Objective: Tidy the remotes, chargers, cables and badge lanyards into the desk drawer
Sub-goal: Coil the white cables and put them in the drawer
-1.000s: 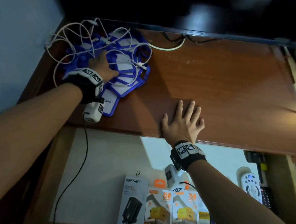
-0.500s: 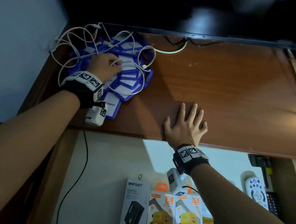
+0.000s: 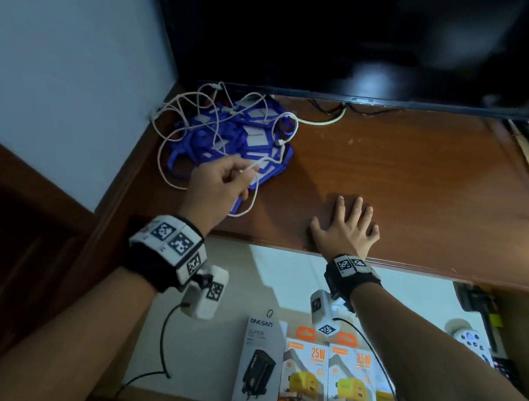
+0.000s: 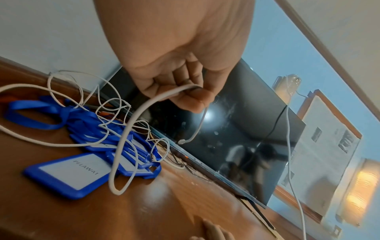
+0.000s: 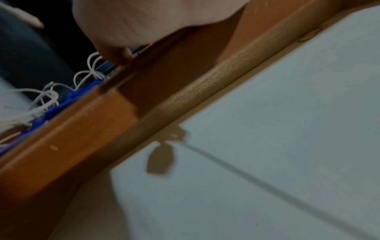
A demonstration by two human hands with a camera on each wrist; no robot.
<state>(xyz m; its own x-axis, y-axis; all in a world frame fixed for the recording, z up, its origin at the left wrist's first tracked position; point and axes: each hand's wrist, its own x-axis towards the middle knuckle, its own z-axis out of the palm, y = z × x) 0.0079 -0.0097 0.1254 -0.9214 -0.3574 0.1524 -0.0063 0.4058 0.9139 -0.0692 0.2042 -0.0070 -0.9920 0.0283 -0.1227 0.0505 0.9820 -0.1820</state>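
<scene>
The left hand (image 3: 219, 183) pinches the white cable (image 4: 131, 123), whose tangle trails toward the frame's upper left over the lanyards (image 3: 229, 141), while the right hand (image 3: 347, 229) lies flat and open on the counter (image 3: 415, 179).

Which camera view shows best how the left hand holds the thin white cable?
The left wrist view: fingers pinch the thin white cable close up. The head view shows it smaller; the right wrist view shows only blurred loops.

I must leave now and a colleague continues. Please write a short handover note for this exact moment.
Left hand pinches a white cable, lifted from the tangle over the blue badge lanyards at the desk's back left corner.
Right hand rests flat at the desk's front edge, holding nothing.
Done: charger boxes and a remote lie in the open drawer.
Left: cables and lanyards.
</scene>
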